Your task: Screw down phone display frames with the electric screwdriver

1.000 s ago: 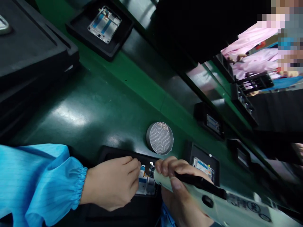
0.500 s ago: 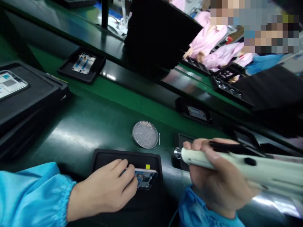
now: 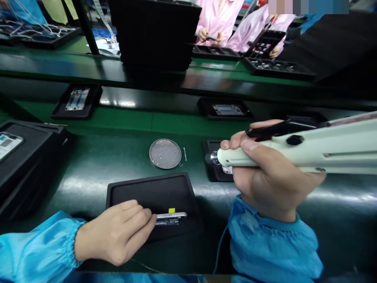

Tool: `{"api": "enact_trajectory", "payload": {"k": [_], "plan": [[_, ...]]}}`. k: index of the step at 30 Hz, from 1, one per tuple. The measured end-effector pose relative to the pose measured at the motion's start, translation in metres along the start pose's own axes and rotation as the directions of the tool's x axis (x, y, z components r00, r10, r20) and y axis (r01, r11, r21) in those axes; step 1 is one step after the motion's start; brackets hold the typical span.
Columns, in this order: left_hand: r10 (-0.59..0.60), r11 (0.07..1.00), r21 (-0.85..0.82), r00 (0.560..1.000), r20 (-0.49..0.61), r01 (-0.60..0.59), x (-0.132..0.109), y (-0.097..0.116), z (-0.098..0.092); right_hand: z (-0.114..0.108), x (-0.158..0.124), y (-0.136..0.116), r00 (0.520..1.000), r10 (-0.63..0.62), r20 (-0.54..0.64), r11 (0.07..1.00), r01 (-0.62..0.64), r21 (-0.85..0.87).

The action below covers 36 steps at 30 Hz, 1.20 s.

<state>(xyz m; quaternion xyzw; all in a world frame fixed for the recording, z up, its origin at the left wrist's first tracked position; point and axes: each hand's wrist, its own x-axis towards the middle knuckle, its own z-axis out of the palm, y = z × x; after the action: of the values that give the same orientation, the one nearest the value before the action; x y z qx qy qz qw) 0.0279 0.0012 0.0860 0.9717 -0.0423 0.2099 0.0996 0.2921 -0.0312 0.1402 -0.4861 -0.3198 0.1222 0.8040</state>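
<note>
My left hand (image 3: 118,232) pinches the edge of a phone frame (image 3: 171,218) and tilts it up on edge in a black foam tray (image 3: 147,190) at the near side of the green bench. A small yellow tab sits on the frame's top edge. My right hand (image 3: 268,177) is wrapped round a cream electric screwdriver (image 3: 294,151) and holds it level above the bench, its tip pointing left, away from the frame. A round metal screw dish (image 3: 165,153) lies just beyond the tray.
Another black tray (image 3: 213,173) lies partly under the screwdriver tip. Trays with phone frames (image 3: 77,100) (image 3: 225,109) ride the green conveyor behind. Stacked black trays (image 3: 23,157) stand at the left. People in pink coats (image 3: 218,19) work across the line.
My right hand lifted the screwdriver off the phone frame and swung it up to the right. My left hand tipped the frame up onto its edge. The view rose.
</note>
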Motion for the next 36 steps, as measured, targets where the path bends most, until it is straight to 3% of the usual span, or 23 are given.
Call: {"api": "enact_trajectory", "payload": {"k": [15,28,36], "plan": [[0.074,0.993,-0.101,0.994,0.079,-0.066,0.001,0.008,-0.007,0.004,0.001,0.000,0.999,0.021,-0.026,1.000,-0.020,0.012],[0.069,0.997,-0.053,0.992,0.105,-0.064,0.006,0.015,-0.008,-0.001,0.000,0.006,1.000,0.012,-0.016,1.000,-0.012,0.000],[0.047,0.999,-0.030,0.982,0.185,-0.042,0.010,0.019,-0.007,0.000,0.000,0.003,0.999,0.032,0.015,0.999,-0.032,-0.004]]}}
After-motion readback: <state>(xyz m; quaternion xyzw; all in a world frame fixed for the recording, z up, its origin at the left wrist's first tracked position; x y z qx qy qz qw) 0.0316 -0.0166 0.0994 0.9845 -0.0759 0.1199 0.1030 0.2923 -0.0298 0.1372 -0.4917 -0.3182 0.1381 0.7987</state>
